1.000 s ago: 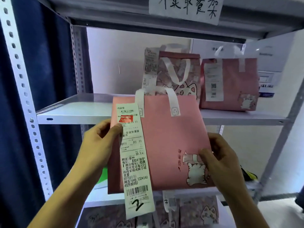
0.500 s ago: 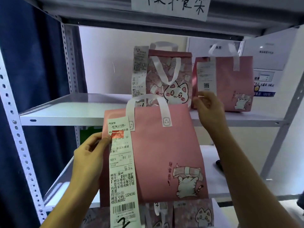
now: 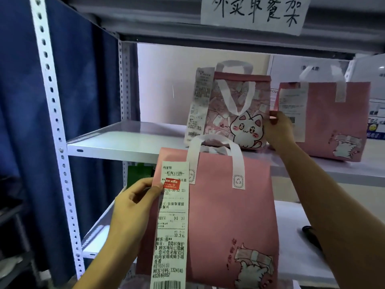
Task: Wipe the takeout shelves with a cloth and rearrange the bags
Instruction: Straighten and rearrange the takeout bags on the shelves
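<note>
A white metal shelf stands against a pale wall with a blue curtain to the left and a handwritten paper sign taped to its top edge; the left hand grips the left edge of a plain pink bag, held upright in front of the shelf, thumb pressing near the long receipt hanging down its front; the right hand reaches up and pinches the right edge of a patterned cat bag standing on the middle shelf; just beside it to the right stands another pink bag, apart from both hands.
</note>
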The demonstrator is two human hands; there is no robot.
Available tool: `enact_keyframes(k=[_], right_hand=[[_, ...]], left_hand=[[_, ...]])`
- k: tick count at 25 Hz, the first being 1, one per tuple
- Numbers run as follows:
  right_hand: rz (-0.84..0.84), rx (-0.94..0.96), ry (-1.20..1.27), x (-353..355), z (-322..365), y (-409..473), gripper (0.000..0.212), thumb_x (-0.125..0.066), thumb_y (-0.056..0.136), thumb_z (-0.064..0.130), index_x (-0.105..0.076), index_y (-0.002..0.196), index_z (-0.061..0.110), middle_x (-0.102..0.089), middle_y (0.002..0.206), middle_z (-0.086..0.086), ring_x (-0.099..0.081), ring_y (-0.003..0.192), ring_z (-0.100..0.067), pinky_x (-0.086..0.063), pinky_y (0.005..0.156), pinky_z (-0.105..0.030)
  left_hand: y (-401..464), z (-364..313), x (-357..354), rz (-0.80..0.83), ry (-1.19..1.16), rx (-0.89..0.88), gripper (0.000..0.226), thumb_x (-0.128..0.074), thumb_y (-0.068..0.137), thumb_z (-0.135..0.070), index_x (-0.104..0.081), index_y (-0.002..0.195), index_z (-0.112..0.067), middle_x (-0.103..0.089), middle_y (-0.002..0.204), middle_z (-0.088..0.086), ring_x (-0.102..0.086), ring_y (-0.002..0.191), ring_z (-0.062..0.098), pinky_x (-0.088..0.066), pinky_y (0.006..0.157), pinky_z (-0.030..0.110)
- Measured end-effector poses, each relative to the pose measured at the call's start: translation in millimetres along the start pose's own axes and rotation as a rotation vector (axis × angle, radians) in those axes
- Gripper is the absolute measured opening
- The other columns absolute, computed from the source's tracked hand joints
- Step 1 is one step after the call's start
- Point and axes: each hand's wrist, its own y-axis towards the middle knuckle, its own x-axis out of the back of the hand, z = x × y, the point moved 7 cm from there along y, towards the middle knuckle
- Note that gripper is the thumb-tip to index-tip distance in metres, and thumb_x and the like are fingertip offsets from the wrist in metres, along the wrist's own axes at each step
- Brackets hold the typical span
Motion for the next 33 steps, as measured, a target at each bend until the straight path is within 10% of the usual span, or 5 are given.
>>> enact_keyframes(k=[5, 18, 33], right_hand=[[0.121, -0.084, 0.125, -36.2, 10.5, -0.4, 0.020, -0.061, 0.095, 0.013, -0.065, 0.114, 0.011, -0.071, 0.105, -0.015, -0.068, 0.083, -0.028, -0.059, 0.086, -0.053], [0.487, -0.085, 0.292, -177.8, 123.1, -51.9, 0.019, -0.063, 0.091, -0.003, -0.065, 0.110, 0.002, -0.068, 0.094, -0.016, -0.066, 0.083, -0.030, -0.061, 0.055, -0.032], [0.400, -0.078, 0.352, -145.2, 131.1, -74.1, 0.013, -0.068, 0.092, 0.019, -0.067, 0.105, 0.017, -0.072, 0.107, -0.005, -0.072, 0.099, -0.018, -0.060, 0.088, -0.044]], left_hand=[[1.5, -3.4, 18.4, -0.020, 0.036, -0.039, 0.013, -0.065, 0.092, -0.020, -0.078, 0.090, -0.025, -0.078, 0.091, 0.002, -0.075, 0.084, 0.022, -0.056, 0.073, 0.035], [3.4, -4.9, 111.0, -0.111, 0.090, -0.047, 0.012, -0.065, 0.093, -0.025, -0.077, 0.097, -0.025, -0.078, 0.093, -0.002, -0.074, 0.085, 0.014, -0.051, 0.075, 0.028], [17.1, -20.3, 121.1, -0.053, 0.000, -0.021, 0.013, -0.068, 0.089, -0.027, -0.077, 0.098, -0.022, -0.078, 0.093, 0.005, -0.075, 0.084, 0.024, -0.055, 0.072, 0.035]])
